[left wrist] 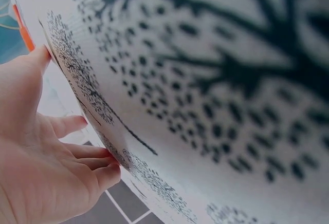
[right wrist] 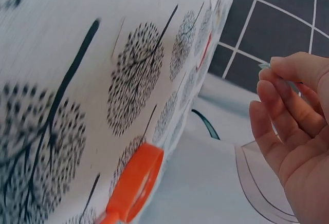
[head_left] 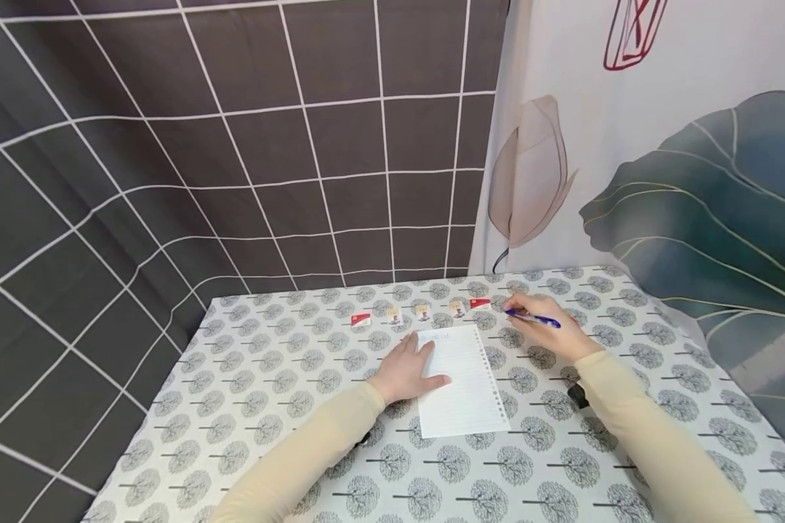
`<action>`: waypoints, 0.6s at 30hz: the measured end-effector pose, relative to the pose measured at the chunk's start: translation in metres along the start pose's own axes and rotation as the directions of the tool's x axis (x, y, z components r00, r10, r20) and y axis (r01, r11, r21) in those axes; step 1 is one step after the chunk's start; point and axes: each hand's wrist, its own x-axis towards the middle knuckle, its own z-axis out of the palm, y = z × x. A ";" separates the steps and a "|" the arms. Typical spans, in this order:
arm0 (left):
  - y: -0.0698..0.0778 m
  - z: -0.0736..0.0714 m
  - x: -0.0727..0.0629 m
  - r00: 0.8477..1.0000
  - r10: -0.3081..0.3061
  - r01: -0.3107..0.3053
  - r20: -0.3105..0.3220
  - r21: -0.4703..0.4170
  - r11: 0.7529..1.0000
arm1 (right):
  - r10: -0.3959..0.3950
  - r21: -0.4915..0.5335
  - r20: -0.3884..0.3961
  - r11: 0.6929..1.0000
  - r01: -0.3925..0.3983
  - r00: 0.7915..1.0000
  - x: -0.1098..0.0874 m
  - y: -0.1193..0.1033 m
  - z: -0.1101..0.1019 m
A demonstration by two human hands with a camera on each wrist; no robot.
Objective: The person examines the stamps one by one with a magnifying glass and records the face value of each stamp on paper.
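Starting at the centre of the frame, the left hand [head_left: 402,372] rests with fingers spread, pressing the left edge of the lined paper [head_left: 463,388]. The paper lies on the table [head_left: 288,436], its long axis running nearly top to bottom in the frame. Farther right, just beside the rightmost red card [head_left: 480,303], the right hand [head_left: 557,338] pinches the blue pen [head_left: 538,319]. The pen slants slightly down to the right, beyond the paper's upper right corner; the left hand is nearer the paper.

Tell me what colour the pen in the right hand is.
The pen is deep blue, leaning toward violet; the head view shows it best.
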 end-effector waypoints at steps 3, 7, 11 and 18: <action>0.000 0.000 0.001 1.000 0.000 0.000 -0.004 -0.009 1.000 | -0.070 -0.024 0.001 0.997 0.070 0.998 -0.002 0.000 -0.005; -0.002 0.003 0.002 1.000 0.000 0.000 0.000 -0.012 1.000 | -0.076 -0.062 0.044 0.995 0.078 0.996 -0.005 -0.002 -0.010; -0.004 0.005 0.005 1.000 0.007 -0.007 -0.011 0.009 1.000 | -0.069 -0.096 0.070 0.992 0.075 0.995 -0.007 -0.003 -0.013; -0.004 0.005 0.005 1.000 0.012 -0.012 -0.004 0.005 1.000 | -0.086 -0.137 0.082 0.986 0.097 0.993 -0.012 0.006 -0.010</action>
